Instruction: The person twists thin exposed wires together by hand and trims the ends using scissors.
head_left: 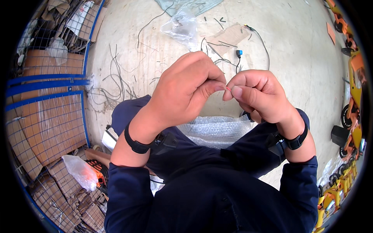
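1. My left hand [186, 91] and right hand [258, 95] meet thumb to thumb above my lap.
2. Both sets of fingers pinch narrow on a thin red wire [228, 89], which bridges the gap crosswise, equally near each.

1. The left hand [186, 91] and right hand [258, 97] are meeting fingertip to fingertip, leaving no gap between them.
2. Bubble wrap [215, 130] is lying just below them on the lap.
3. Loose wires [116, 83] are cluttering the floor beyond the left hand.
4. A blue wire-mesh cage [50, 112] is walling off the left side.
5. Bare floor [303, 66] is lying open beyond the right hand.
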`<state>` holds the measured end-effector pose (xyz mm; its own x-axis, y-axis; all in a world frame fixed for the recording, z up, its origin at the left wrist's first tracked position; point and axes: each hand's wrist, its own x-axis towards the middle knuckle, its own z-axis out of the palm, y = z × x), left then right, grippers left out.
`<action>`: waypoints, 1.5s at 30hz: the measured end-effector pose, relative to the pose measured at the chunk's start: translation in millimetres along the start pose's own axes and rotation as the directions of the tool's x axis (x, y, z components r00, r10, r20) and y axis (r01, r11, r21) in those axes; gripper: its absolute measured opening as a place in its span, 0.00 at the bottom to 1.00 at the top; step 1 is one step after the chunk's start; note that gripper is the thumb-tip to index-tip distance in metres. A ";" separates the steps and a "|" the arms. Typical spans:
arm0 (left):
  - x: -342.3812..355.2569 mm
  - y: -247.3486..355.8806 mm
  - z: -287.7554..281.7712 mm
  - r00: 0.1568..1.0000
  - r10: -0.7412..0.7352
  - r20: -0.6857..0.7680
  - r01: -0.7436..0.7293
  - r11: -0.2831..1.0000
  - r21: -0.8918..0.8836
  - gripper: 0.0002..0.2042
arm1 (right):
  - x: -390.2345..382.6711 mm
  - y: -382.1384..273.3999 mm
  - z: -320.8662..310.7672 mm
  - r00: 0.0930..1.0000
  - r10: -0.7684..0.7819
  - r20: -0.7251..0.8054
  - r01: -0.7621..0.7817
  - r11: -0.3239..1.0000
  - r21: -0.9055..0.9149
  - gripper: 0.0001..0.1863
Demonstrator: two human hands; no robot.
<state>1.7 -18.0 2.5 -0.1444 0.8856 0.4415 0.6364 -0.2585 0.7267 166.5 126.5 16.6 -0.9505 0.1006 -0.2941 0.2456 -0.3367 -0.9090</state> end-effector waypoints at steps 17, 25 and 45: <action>0.4 -5.1 3.8 0.999 0.042 -0.015 -0.042 0.999 0.004 0.03 | 3.6 11.1 -3.5 0.990 -0.135 0.044 0.140 0.979 -0.147 0.07; -0.2 -2.0 4.0 1.000 -0.012 -0.025 0.013 0.999 0.041 0.03 | -0.7 3.2 3.1 0.993 -0.107 -0.055 0.090 0.964 -0.251 0.06; -3.7 -0.3 -5.7 1.000 0.000 -0.018 0.000 1.000 -0.017 0.02 | 3.1 15.0 15.6 0.981 -0.170 -0.099 0.152 0.974 -0.165 0.08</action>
<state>-2.3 -23.4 3.6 -0.1577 0.8786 0.4507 0.6233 -0.2654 0.7355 164.3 107.1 6.7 -0.9548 0.2483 -0.1633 0.1264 -0.1582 -0.9793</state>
